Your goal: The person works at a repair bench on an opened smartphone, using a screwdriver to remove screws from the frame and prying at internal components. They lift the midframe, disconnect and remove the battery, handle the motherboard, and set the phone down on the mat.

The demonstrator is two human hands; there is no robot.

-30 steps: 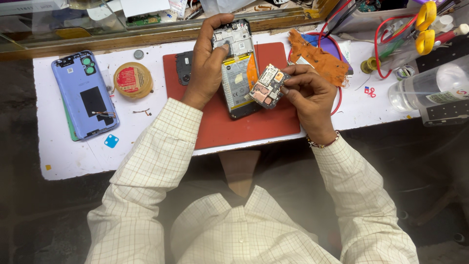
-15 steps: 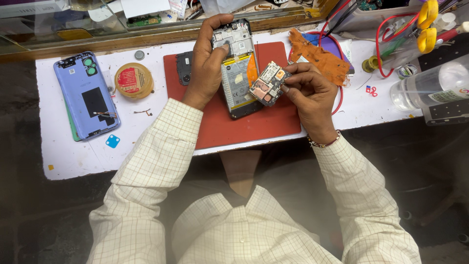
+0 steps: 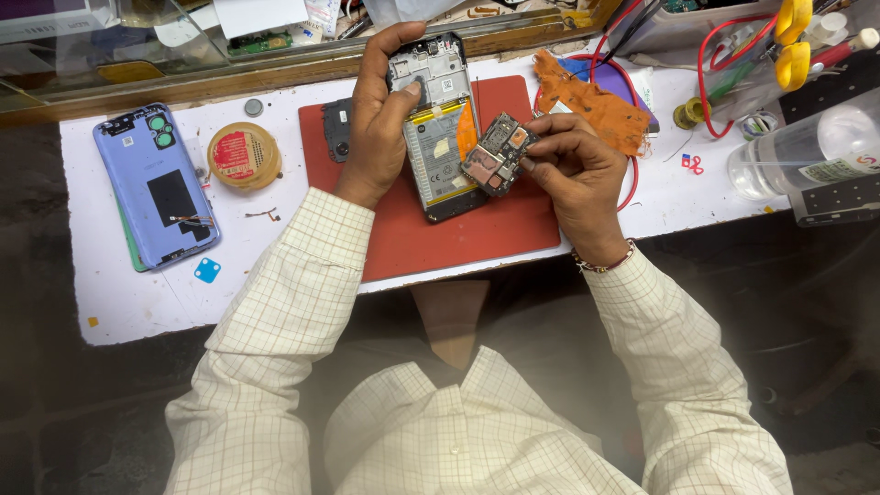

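While board (image 3: 498, 153) sits pinched in right hand (image 3: 573, 179) fingers just as half second before — tilted, raised just above phone's (image 3: 438, 128) right edge — little has moved; board is out of frame, not seated. Left hand (image 3: 378, 124) keeps opened phone clamped on red mat (image 3: 458, 234), thumb on upper frame. Around: blue back cover (image 3: 154, 183) and round tin (image 3: 242, 154) left on desk (image 3: 128, 293), orange cloth (image 3: 591, 101), red wire, clear bottle (image 3: 807, 151) right. Nothing between board and phone.
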